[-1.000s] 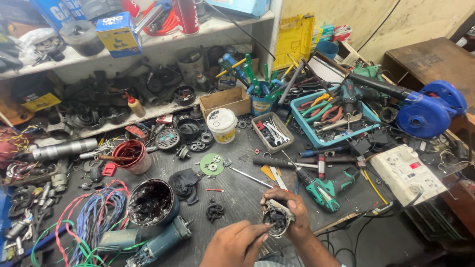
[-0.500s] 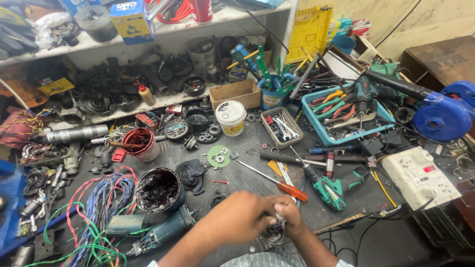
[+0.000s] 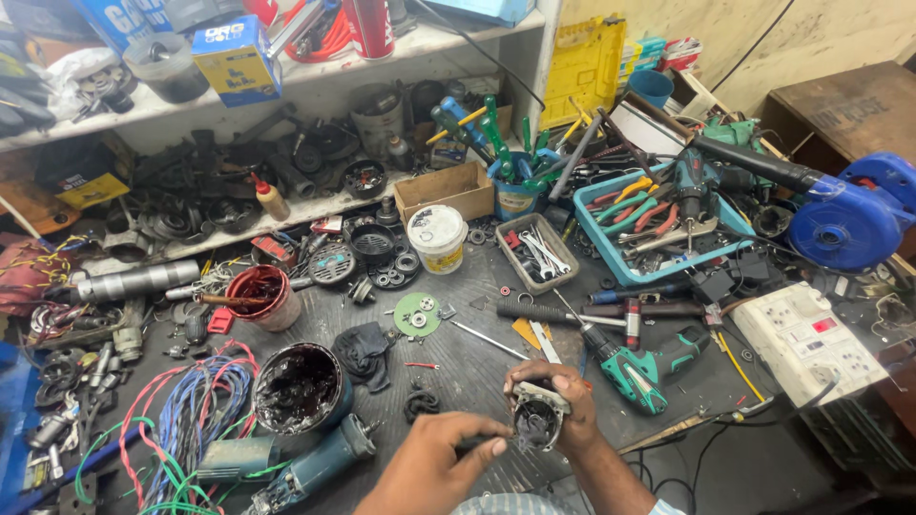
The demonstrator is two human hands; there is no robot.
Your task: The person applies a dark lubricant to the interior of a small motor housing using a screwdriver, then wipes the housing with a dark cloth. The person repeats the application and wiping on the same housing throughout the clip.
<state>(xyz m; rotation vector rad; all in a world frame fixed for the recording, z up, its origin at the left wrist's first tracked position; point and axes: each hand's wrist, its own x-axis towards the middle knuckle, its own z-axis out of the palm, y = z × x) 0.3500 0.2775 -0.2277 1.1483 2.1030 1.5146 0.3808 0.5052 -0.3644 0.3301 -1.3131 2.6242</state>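
Both hands meet low in the frame, just right of centre.

The right hand is curled, fingers wrapped in a closed grip, forearm running down to the bottom edge; the left hand reaches in from lower left, fingertips pinched toward it.

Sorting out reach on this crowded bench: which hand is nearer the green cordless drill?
Right. The right hand, gripping a round metal housing, sits just left of the green cordless drill. The left hand is farther left, beyond the housing.
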